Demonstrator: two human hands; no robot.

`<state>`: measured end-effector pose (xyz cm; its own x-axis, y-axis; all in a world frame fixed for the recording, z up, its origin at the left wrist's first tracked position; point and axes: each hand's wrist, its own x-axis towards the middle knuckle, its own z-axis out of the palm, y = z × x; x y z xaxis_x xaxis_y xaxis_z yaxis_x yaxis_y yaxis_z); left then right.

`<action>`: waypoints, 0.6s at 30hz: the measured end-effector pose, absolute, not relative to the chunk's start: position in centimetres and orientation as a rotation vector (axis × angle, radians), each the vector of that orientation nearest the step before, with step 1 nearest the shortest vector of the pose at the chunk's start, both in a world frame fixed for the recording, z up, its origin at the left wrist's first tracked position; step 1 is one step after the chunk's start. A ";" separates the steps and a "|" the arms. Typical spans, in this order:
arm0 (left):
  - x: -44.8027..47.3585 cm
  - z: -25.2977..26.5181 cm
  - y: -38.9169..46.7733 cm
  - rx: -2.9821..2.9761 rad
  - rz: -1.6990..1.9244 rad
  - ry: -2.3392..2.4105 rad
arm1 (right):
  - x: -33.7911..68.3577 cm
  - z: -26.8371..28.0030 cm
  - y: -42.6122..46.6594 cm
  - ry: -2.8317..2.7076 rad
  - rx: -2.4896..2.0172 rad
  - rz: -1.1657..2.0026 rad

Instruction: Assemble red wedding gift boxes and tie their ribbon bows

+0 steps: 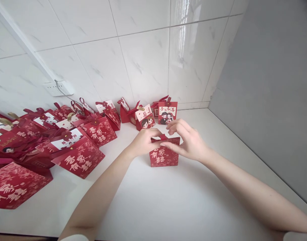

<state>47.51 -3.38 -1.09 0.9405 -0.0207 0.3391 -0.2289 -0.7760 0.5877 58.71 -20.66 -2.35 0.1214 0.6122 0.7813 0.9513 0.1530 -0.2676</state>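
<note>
A red gift box (164,156) with pale lettering stands upright on the white table in front of me. At its top edge is a dark red ribbon (164,137). My left hand (144,141) reaches in from the left, its thumb and forefinger closed at the top of the box beside the ribbon. From the other side comes my right hand (190,140), its thumb tip at the upper front of the box. The fingers of that hand are bent and raised, with a gap between them and the thumb. The exact contact at the ribbon is partly hidden by the fingers.
Many similar gift boxes (79,157) crowd the left of the white table (153,204). Behind my hands stand a box with a printed couple (168,115) and another (145,117). A tiled wall (143,60) with a socket (58,89) closes the back; a grey panel (266,100) bounds the right.
</note>
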 end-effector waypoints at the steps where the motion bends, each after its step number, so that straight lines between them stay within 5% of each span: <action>1: 47.6 -1.2 -3.4 2.435 0.437 -0.158 | 58.8 -2.3 -20.6 -1.595 -1.535 -0.501; 8: 47.8 -1.9 -3.6 2.415 0.529 -0.063 | 59.0 -2.8 -20.0 -1.587 -1.423 -0.316; 18: 48.3 -2.6 -3.9 2.326 0.535 -0.027 | 59.2 -4.1 -18.4 -0.937 -1.271 0.351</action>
<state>48.26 -3.94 -2.64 0.9128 0.1350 0.3854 -0.1724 -0.7281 0.6635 59.18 -18.36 -4.12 0.5995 0.6930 0.4004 0.2602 0.3044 -0.9163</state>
